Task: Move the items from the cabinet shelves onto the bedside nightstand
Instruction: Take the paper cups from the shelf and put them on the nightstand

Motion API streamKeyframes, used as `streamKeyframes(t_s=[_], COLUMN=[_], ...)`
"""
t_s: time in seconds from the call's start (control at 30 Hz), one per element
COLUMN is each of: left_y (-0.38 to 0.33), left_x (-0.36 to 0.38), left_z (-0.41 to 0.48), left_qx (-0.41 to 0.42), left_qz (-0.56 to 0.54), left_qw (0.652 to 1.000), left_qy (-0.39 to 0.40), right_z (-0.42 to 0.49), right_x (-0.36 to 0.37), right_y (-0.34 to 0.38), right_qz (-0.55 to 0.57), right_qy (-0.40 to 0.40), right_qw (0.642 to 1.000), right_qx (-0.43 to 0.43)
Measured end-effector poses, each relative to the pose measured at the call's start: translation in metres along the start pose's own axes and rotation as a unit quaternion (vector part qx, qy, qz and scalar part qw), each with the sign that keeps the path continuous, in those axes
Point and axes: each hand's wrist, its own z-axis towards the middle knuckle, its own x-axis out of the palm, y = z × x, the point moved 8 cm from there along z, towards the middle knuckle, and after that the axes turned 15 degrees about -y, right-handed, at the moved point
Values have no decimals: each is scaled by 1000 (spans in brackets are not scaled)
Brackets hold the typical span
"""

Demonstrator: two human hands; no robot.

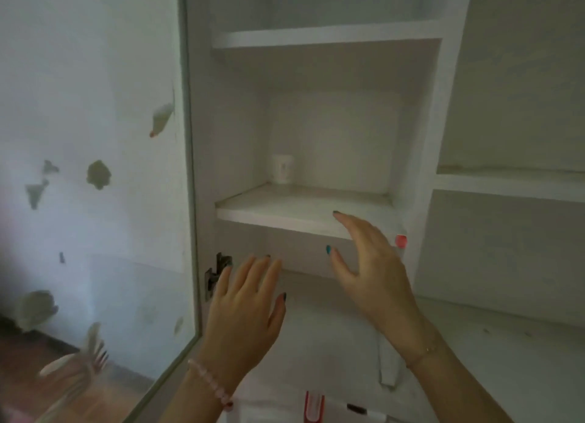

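A small white container (282, 169), perhaps a cup since blur hides its details, stands upright in the far left corner of the middle shelf (285, 212), its long axis vertical. The shelf is a flat, matte white board inside the white cabinet (443, 106). Nearer and lower, the left hand (245, 302) and right hand (372, 264) are raised, fingers straight and loosely spread, holding nothing. A glass door (95, 201) stands open at left on a dark metal hinge (217, 275).
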Motion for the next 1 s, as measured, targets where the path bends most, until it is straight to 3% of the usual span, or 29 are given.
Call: streamKeyframes(t_s=[0.17,0.37,0.57,0.7,1.0], left_y=[9,20,39,51,72], left_x=[31,50,56,57,74], left_z=[9,8,10,10,7], left_qx=[-10,-24,-14,-18,-10], left_qz=[31,40,38,30,28], left_qw=[999,999,999,999,999], left_qy=[12,29,-3,-35,-22], right_z=[90,156,170,180,178], right_x=[48,144,202,229,272], right_y=[-30,-69,-88,-102,-120], right_qz=[79,93,78,53,95], right_qy=[16,196,305,308,265], right_qw=[995,953,901,899,882], right_qx=[66,210,298,306,378])
